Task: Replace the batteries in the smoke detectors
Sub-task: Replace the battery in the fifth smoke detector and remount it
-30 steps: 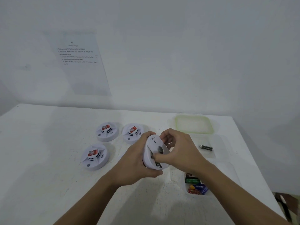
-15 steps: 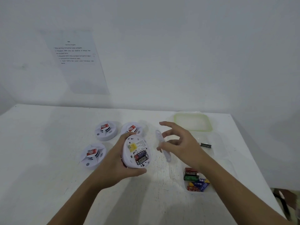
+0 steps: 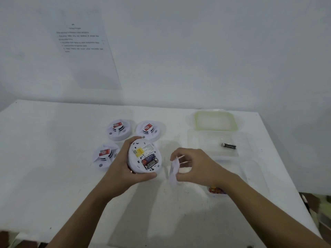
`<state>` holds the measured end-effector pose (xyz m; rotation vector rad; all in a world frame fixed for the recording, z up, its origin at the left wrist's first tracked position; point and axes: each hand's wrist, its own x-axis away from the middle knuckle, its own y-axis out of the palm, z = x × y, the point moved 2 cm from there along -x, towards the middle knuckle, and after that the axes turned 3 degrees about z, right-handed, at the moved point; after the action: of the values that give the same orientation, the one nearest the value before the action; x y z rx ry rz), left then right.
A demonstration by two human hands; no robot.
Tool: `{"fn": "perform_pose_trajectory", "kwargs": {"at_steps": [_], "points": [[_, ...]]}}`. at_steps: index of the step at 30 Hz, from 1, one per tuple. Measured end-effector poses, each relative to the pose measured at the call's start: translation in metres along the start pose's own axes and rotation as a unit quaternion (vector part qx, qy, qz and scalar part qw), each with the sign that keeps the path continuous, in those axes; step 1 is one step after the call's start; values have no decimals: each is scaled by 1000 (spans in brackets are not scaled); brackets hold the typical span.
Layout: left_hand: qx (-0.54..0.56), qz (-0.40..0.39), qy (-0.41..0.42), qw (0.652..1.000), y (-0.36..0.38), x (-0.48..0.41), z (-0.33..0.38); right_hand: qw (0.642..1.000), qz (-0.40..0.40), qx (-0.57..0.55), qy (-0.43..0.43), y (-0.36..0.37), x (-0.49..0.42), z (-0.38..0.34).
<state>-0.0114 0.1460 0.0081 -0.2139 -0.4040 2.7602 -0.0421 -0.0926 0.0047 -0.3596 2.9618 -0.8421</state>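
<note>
4 smoke detectors are in view. 3 closed detectors [image 3: 118, 130] [image 3: 148, 130] [image 3: 104, 155] lie on the white surface [image 3: 53, 158], at the left and far side of the hands, and they probably wait for their turn. The left hand [image 3: 123, 169] grips the open detector [image 3: 143, 156] around its rim and holds it above the surface with its back side turned up toward the camera, so that the compartment is easy to see and to reach. In this compartment sit 2 batteries [image 3: 150, 161], side by side.

The right hand [image 3: 195, 165] pinches the back cover [image 3: 174, 169], which is seen edge-on, just to the right of the open detector and apart from it. I judge that the cover is kept aside to free the compartment, and that it must be put down before the fingers can pull the 2 batteries out.

At the far right lies 1 lid [image 3: 215, 120] with a green rim. Near it stands 1 clear box [image 3: 197, 140] that holds 1 loose battery [image 3: 228, 146]. Some coloured batteries [image 3: 217, 190] show behind the right forearm; their number I cannot tell.
</note>
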Motion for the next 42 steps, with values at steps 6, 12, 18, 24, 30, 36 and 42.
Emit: {"fn": "perform_pose_trajectory", "kwargs": {"at_steps": [6, 12, 18, 24, 30, 36, 42], "points": [[1, -6, -8, 1000, 4, 6, -6, 988, -53, 147, -3, -4, -11, 6], [-6, -12, 4, 1000, 7, 8, 0, 985, -28, 172, -2, -6, -10, 6], [-4, -12, 33, 999, 15, 6, 19, 993, 115, 2, 2, -18, 5, -6], [19, -3, 79, 997, 35, -5, 45, 980, 168, -105, -19, -24, 24, -26], [33, -12, 86, 996, 71, -19, 64, 961, 237, -144, 6, -40, 35, -20], [12, -22, 96, 995, 101, -25, 74, 957, 267, -107, 27, -54, 49, -6], [-36, -60, 92, 993, 121, -30, 72, 962, 268, -45, 29, -66, 57, 5]]}}
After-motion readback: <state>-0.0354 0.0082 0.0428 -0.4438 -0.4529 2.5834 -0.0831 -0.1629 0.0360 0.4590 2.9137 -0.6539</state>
